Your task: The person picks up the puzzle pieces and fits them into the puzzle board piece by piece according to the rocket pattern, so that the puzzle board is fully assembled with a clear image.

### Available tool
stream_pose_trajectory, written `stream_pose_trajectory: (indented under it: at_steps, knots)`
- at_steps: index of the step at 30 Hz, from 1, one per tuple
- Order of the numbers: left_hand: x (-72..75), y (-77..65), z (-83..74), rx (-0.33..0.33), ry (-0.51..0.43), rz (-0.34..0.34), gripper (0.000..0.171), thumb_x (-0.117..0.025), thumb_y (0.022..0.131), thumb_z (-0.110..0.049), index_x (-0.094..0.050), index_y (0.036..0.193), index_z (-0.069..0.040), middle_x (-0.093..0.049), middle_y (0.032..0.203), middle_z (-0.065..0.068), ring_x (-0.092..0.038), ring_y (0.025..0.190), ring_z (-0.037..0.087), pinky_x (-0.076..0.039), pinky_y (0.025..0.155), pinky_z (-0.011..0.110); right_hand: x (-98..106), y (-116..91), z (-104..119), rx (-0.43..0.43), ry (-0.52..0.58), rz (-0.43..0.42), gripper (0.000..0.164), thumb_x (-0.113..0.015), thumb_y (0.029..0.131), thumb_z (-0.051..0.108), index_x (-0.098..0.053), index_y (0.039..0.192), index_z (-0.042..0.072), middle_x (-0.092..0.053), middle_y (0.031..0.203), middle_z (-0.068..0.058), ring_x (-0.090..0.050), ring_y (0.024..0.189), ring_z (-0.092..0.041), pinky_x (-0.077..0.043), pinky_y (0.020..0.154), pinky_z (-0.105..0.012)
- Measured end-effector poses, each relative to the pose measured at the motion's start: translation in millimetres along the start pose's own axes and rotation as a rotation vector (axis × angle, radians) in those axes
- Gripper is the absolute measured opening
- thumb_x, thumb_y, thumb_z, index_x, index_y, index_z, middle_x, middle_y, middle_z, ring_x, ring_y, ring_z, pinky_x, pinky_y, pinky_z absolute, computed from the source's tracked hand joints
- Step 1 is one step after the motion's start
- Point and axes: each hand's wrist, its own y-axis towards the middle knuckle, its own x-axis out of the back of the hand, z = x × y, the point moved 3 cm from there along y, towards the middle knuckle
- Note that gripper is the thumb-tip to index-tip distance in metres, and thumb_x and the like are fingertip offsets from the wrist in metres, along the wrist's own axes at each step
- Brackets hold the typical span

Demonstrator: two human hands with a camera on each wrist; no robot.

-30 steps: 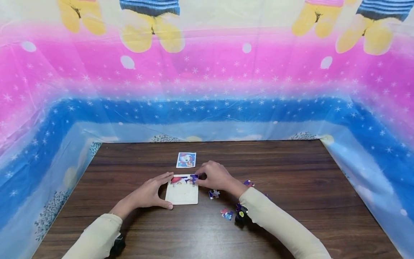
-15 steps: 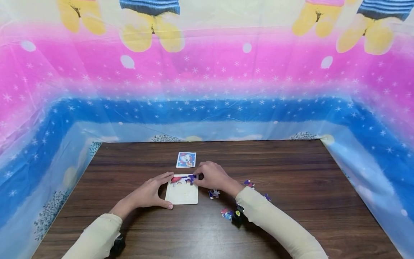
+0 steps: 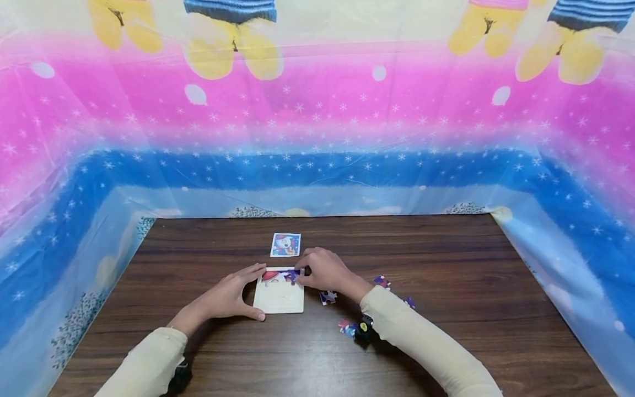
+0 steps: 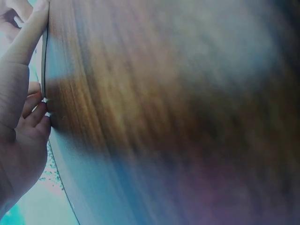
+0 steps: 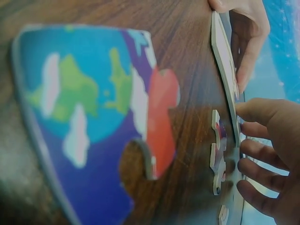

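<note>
A white puzzle tray (image 3: 280, 300) lies on the table, with joined pieces showing a red hat (image 3: 271, 275) along its far edge. My left hand (image 3: 228, 295) holds the tray's left side, thumb at the near corner and fingers at the far corner. At the far right corner, the thumb and fingers of my right hand (image 3: 328, 270) pinch a purple puzzle piece (image 3: 292, 275) against the tray, partly covering it. A loose puzzle piece (image 3: 328, 298) lies just right of the tray, below my right hand; the right wrist view shows this piece (image 5: 218, 154) nearly edge-on.
A picture card (image 3: 286, 245) lies beyond the tray. More loose pieces (image 3: 382, 282) are scattered right of it, some near my right sleeve (image 3: 416, 336). A piece with a globe print (image 5: 84, 93) looms close in the right wrist view. A printed cloth (image 3: 317, 165) surrounds the table.
My right hand has shifted slightly left with the purple piece, and its forearm has moved left too, uncovering a loose piece beside the sleeve. My left hand and the tray stay put.
</note>
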Motion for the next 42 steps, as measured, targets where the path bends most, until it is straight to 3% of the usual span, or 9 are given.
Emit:
stream_pose_trajectory:
  at_steps: [16,29,37,42]
  knots:
    - [0.5,-0.4,-0.7,0.005,-0.001,0.003,0.113,-0.083,0.074,-0.064,-0.037,0.159,-0.005,-0.03,0.165,0.018,-0.033,0.149,0.04,-0.036,0.112,0.061,0.3,3.0,5.7,-0.043,-0.009,0.034,0.025,-0.074,0.092,0.032,-0.082,0.109,0.015,-0.072,0.111,0.0,-0.059,0.079,-0.008,-0.051,0.068,-0.026]
    - [1.1,-1.5,-1.0,0.004,-0.001,0.001,0.112,-0.084,0.075,-0.062,-0.037,0.158,-0.004,-0.03,0.165,0.018,-0.033,0.149,0.041,-0.036,0.112,0.062,0.1,2.2,6.4,-0.045,0.028,0.023,0.025,-0.073,0.094,0.03,-0.08,0.112,0.014,-0.072,0.115,-0.002,-0.055,0.063,-0.004,-0.048,0.063,-0.025]
    - [0.5,-0.9,-0.7,0.002,-0.003,0.004,0.112,-0.084,0.075,-0.062,-0.036,0.159,-0.005,-0.03,0.165,0.018,-0.033,0.149,0.04,-0.036,0.112,0.061,-1.9,2.7,4.0,-0.025,0.002,0.001,0.027,-0.073,0.095,0.039,-0.082,0.109,0.018,-0.073,0.112,0.0,-0.065,0.086,-0.01,-0.056,0.075,-0.031]
    - [0.2,-1.2,0.7,0.005,-0.007,0.005,0.112,-0.084,0.075,-0.062,-0.036,0.159,-0.004,-0.03,0.165,0.018,-0.033,0.149,0.04,-0.036,0.112,0.061,-1.2,2.5,4.2,-0.008,0.019,-0.006,0.028,-0.072,0.096,0.038,-0.081,0.111,0.016,-0.073,0.112,0.0,-0.065,0.085,-0.01,-0.055,0.075,-0.031]
